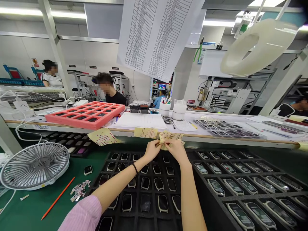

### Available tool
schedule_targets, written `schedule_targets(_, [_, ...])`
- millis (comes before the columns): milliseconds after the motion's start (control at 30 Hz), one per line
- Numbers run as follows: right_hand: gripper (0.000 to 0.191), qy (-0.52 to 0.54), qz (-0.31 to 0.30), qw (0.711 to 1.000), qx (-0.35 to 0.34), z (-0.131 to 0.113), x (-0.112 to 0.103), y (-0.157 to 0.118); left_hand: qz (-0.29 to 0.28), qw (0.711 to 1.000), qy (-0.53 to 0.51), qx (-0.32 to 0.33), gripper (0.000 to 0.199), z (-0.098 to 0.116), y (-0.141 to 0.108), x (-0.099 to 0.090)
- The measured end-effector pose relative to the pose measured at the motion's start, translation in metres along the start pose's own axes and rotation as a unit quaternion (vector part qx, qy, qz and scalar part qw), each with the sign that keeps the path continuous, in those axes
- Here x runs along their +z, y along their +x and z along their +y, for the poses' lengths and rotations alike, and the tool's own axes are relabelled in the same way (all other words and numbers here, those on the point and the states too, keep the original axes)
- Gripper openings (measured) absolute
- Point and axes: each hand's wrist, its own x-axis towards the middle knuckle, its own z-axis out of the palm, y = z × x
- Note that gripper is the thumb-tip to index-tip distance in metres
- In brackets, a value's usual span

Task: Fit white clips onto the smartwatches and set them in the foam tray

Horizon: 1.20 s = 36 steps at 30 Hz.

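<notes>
My left hand and my right hand meet above the black foam tray, and both pinch a yellow sheet of small labels. Its edge bends between my fingers. Rows of rounded watch-like devices sit in the tray cells below my wrists. A second foam tray with similar devices lies to the right. My forearms hide several cells. A dark band circles my left wrist, and a pink striped sleeve covers that arm higher up.
A white desk fan, an orange pencil, label scraps and a loose device lie on the green mat at left. Yellow label sheets hang from the shelf edge, which holds a pink foam tray. Co-workers sit beyond.
</notes>
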Motion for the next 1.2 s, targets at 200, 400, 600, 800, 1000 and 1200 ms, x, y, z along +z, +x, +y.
schedule_targets(200, [0.019, 0.010, 0.016, 1.000, 0.021, -0.003, -0.003, -0.002, -0.045, 0.998, 0.043, 0.033, 0.011, -0.004, -0.018, -0.021])
schedule_targets(400, [0.021, 0.014, 0.032, 0.999, -0.028, -0.016, -0.007, -0.002, -0.071, 0.977, 0.201, 0.004, 0.022, -0.060, -0.094, -0.114])
schedule_targets(600, [0.025, 0.019, 0.017, 0.995, -0.096, -0.055, 0.009, 0.001, -0.039, 0.940, 0.298, -0.163, 0.038, -0.136, -0.167, -0.235])
schedule_targets(800, [0.023, 0.061, -0.054, 0.983, -0.164, -0.096, 0.036, -0.003, -0.075, 0.933, 0.277, -0.217, 0.051, -0.167, -0.194, -0.269])
schedule_targets(1000, [0.021, 0.097, -0.124, 0.966, -0.206, -0.122, 0.058, -0.012, -0.024, 0.947, 0.241, -0.211, 0.041, -0.160, -0.192, -0.258])
schedule_targets(1200, [0.021, 0.185, -0.086, 0.948, -0.243, -0.147, 0.069, -0.021, -0.030, 0.977, 0.145, -0.153, 0.053, -0.087, -0.176, -0.226])
